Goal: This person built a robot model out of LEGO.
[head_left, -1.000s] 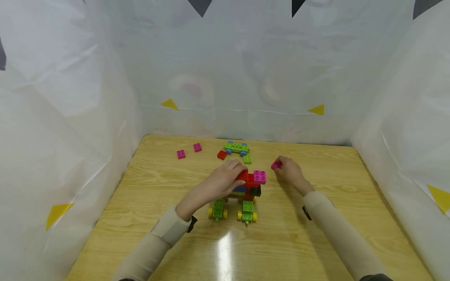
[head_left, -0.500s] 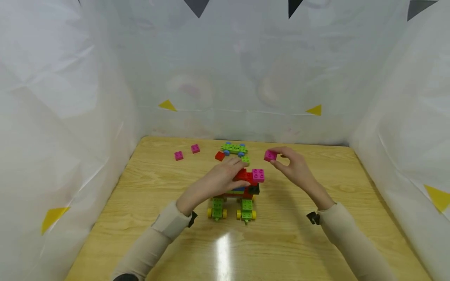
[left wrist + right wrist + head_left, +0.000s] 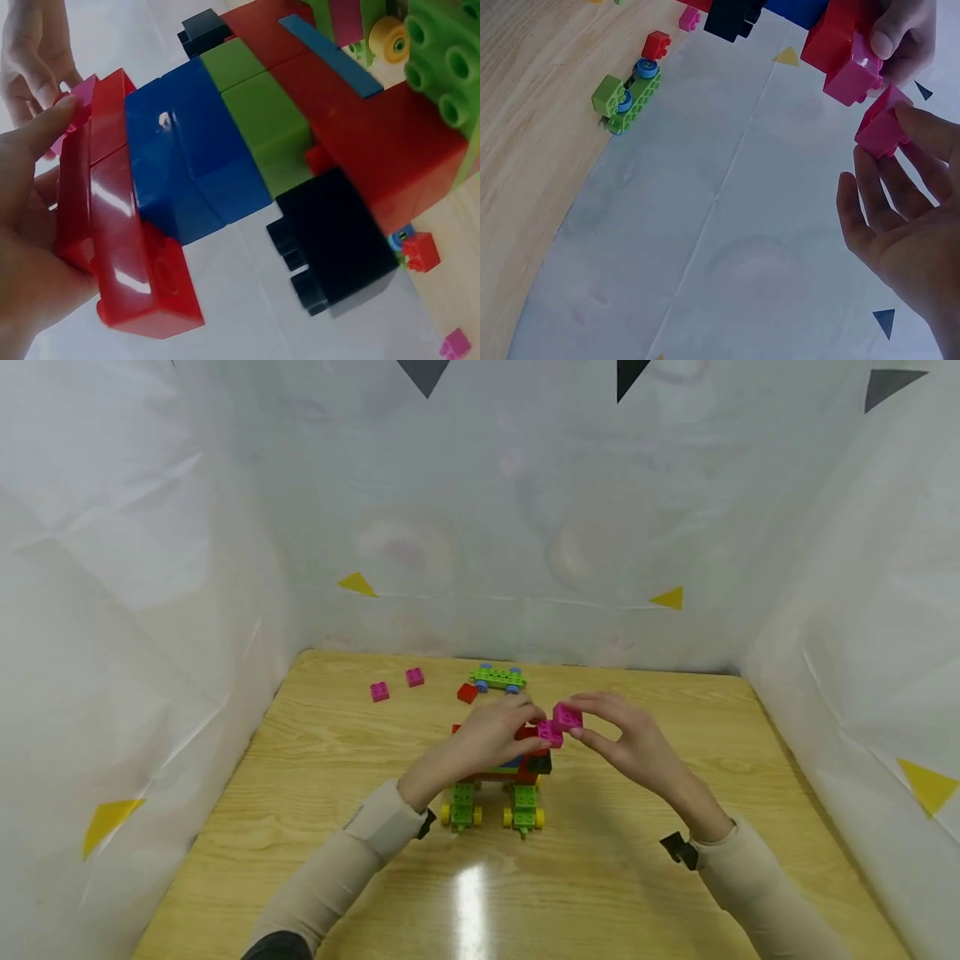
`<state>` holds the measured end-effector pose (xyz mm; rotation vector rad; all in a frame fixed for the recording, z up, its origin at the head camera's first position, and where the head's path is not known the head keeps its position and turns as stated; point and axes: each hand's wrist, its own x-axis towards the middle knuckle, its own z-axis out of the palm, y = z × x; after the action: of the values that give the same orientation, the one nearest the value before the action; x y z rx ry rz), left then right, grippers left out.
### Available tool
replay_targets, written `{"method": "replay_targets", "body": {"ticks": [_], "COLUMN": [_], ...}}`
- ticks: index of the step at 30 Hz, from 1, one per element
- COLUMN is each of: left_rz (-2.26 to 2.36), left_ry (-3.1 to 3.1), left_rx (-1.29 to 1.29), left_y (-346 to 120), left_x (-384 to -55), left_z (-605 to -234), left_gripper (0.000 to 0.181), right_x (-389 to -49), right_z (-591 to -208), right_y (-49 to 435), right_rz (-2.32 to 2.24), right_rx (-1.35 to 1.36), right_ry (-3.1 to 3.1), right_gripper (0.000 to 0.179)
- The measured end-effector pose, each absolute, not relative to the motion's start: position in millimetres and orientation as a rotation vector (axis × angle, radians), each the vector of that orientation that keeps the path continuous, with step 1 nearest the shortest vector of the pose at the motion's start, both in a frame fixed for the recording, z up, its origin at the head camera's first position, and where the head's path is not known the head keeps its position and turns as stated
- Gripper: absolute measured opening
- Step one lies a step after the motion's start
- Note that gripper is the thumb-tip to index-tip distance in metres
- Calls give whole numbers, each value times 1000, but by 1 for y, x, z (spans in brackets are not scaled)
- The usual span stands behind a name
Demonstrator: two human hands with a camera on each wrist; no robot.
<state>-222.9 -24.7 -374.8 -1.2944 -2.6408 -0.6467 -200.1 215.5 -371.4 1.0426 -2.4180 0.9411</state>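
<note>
A toy-brick model (image 3: 195, 150) stands on two green bases with yellow wheels (image 3: 523, 806). Its body stacks red, green, blue and black bricks, with red ones on top. My left hand (image 3: 487, 737) grips this top, its thumb against a pink brick (image 3: 853, 79) attached at the right end. Between thumb and fingertips my right hand (image 3: 641, 743) pinches another pink brick (image 3: 567, 716). In the right wrist view, a narrow gap separates that held brick from the attached one. The left hand covers part of the red top in the head view.
Behind the model lie a red brick (image 3: 467, 693) and a green wheeled base with blue wheels (image 3: 498, 677). A small green brick (image 3: 609, 95) is beside that base. Two pink bricks (image 3: 379, 692) rest at the back left. White sheeting (image 3: 480, 527) surrounds the wooden table.
My right hand has lifted the pink brick off the table and carried it left to the attached pink brick. My left hand has shifted right along the model's top.
</note>
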Motion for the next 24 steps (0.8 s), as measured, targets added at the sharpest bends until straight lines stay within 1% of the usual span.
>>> {"method": "replay_targets", "body": {"ticks": [11,24], "left_rz": [-684,-670], "left_ry": [-2640,-2544], "left_rx": [-1304,-1326], "left_y": [-24,-23], "left_x": [-224,-224], "left_z": [-377,-382], "left_gripper": [32,29], "right_x": [-198,-195], "right_z": [-372,-365], "right_y": [216,214], "right_rz": [902,806], "right_rx": [1095,1185], "right_ry": [-2404,-2432], "right_gripper": [47,43]}}
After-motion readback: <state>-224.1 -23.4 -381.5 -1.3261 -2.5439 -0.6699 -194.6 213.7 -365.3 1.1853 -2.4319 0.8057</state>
